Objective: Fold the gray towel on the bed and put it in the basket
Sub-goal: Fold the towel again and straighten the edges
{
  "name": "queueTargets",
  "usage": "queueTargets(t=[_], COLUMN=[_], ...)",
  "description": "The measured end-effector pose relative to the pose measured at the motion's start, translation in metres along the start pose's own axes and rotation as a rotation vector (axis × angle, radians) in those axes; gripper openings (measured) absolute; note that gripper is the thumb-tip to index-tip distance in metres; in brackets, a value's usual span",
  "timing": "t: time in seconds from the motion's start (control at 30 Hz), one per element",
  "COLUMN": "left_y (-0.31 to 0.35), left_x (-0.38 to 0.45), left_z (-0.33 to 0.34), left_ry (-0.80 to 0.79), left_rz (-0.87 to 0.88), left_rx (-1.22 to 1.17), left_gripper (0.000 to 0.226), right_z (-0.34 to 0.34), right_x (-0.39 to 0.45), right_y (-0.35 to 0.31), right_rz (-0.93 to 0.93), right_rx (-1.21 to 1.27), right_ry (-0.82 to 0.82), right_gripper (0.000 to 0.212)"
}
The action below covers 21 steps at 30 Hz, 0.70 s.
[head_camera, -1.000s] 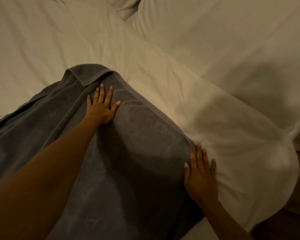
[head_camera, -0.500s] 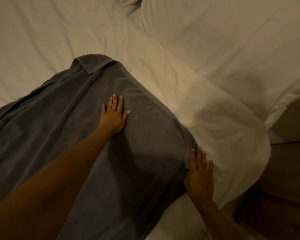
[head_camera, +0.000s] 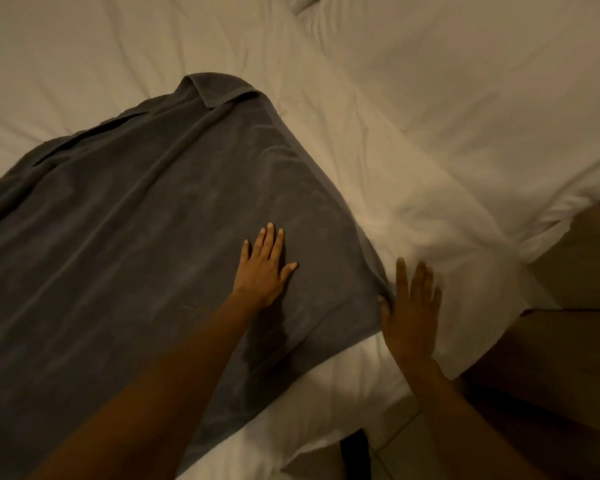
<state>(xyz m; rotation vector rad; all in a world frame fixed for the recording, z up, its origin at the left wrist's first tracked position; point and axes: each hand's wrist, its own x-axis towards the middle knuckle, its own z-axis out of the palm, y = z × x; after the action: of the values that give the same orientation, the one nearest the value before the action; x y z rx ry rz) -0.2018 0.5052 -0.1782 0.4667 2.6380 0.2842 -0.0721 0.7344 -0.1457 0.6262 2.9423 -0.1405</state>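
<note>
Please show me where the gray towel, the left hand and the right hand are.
gray towel [head_camera: 146, 237]: head view, its flat middle.
left hand [head_camera: 262, 271]: head view, back of hand.
right hand [head_camera: 411, 313]: head view, back of hand.

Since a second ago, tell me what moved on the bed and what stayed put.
The left hand slid flat down the gray towel, from near its turned-over far corner toward the near edge. The right hand slipped off the towel's right edge onto the white sheet beside it. Neither hand took hold of anything; the towel stayed spread out.
</note>
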Motion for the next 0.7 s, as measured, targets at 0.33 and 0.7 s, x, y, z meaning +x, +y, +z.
queueTargets(t=[0.33,0.7], left_y=[0.011,-0.022], left_x=[-0.097,-0.243], left_z=[0.033,0.075], left_ry=[0.019,0.052], left_rz=[-0.287,-0.609], left_rx=[-0.070,-0.122], left_gripper=[0.094,0.114], right_z=[0.000,-0.004], right_x=[-0.002,0.025], right_y=[0.006,0.034], right_rz=[-0.997,-0.970], right_rx=[-0.335,-0.265], right_ry=[-0.112,-0.091], right_gripper=[0.066,0.075])
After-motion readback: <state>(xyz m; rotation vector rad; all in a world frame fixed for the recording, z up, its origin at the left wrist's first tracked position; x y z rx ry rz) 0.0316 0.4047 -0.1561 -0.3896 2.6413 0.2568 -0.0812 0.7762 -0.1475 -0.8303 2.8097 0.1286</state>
